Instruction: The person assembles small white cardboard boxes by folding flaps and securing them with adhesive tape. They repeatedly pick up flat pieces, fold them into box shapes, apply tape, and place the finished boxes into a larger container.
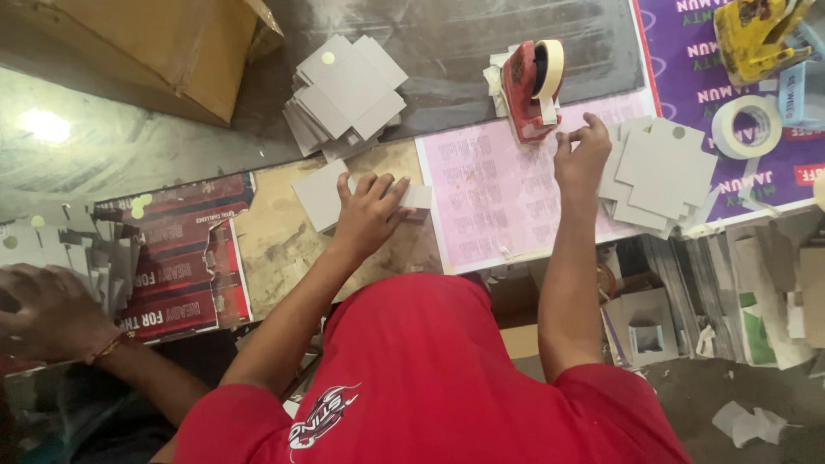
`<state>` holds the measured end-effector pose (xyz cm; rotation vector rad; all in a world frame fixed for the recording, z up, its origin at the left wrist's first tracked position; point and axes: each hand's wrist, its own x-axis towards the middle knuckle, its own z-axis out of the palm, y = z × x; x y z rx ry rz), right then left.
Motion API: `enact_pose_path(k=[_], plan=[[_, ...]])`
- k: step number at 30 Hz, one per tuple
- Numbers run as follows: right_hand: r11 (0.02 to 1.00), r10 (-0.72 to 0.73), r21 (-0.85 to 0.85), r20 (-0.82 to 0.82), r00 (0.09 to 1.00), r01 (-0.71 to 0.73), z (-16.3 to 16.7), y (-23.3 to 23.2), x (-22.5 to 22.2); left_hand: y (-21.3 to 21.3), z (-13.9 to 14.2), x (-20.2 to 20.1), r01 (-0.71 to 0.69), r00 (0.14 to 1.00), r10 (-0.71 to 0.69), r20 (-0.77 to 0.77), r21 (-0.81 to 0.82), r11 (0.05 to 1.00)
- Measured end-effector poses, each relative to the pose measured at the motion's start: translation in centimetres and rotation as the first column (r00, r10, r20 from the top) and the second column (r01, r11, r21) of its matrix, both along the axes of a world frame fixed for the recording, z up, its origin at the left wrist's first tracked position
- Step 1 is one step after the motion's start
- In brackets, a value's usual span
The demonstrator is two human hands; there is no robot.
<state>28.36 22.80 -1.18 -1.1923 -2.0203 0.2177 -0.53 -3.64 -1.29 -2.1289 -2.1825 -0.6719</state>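
Bare pink sheet (490,202) lies open between the left hand (369,215) and right hand (584,155), while the red tape dispenser (531,86) blocks the far side, a grey card stack (660,172) crowds the right, and another pile of cards (345,94) crowds the far left.

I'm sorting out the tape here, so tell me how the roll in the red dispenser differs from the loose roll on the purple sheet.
The roll in the red dispenser stands on edge, mounted, with a strip pulled down; the loose roll lies flat and free on the purple sheet. The dispenser roll sits just above the right hand, while the loose roll lies farther off, beyond a stack of grey cards. Both are pale, cream-coloured tape.
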Motion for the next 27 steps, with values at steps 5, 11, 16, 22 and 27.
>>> enact_pose_path(k=[5,11,16,22,27], plan=[[0.923,-0.234,-0.271,0.163,0.959,0.271,-1.9,0.9,-0.6,0.0,-0.4,0.1,0.001,1.0,-0.001,-0.008,-0.009,1.0],[0.905,-0.247,-0.281,0.264,0.932,0.319,-3.3,-0.1,4.4,0.2,-0.5,0.4,-0.029,0.999,0.03,0.027,-0.026,0.999],[0.846,-0.117,-0.522,-0.39,0.913,-0.114,-1.8,-1.3,4.6,0.6,-0.4,0.7,-0.049,0.996,0.049,0.07,0.0,0.999],[0.859,0.052,-0.451,-0.393,0.918,-0.242,0.6,0.6,-0.2,0.7,0.0,0.3,-0.034,0.999,0.034,0.019,0.013,0.999],[0.778,-0.007,-0.612,-0.237,0.972,-0.143,1.4,3.6,-2.3,0.7,0.2,0.3,-0.036,0.999,0.036,0.009,0.017,0.999]])
